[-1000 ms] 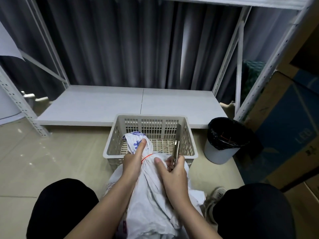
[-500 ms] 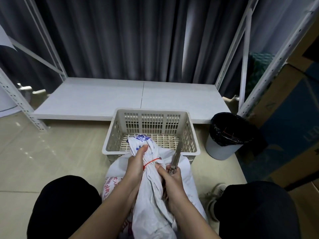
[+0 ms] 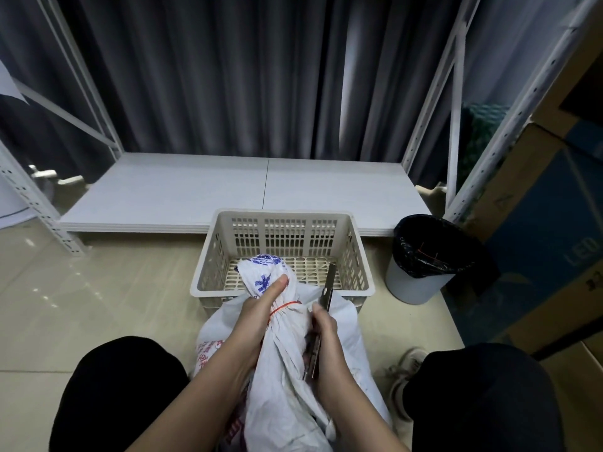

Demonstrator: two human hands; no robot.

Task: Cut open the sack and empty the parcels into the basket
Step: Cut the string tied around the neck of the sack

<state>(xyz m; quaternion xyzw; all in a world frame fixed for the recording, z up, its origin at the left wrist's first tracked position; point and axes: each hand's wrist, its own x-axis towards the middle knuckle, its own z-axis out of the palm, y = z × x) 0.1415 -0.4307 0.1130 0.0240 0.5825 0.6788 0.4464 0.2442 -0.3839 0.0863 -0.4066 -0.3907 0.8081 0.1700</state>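
Left hand (image 3: 257,316) grips the sack (image 3: 287,370) neck; right hand (image 3: 326,337) holds the knife (image 3: 326,293) beside it.

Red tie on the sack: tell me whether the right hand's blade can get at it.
Probably yes. The red tie sits exposed beside the right hand; the left hand grips the sack neck, leaving that side free.

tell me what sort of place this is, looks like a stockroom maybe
Probably a stockroom or parcel-sorting area. Bare white metal shelving stands against a dark curtain, large cardboard boxes are stacked at the right, and a tied woven sack sits before a plastic basket on the tiled floor.
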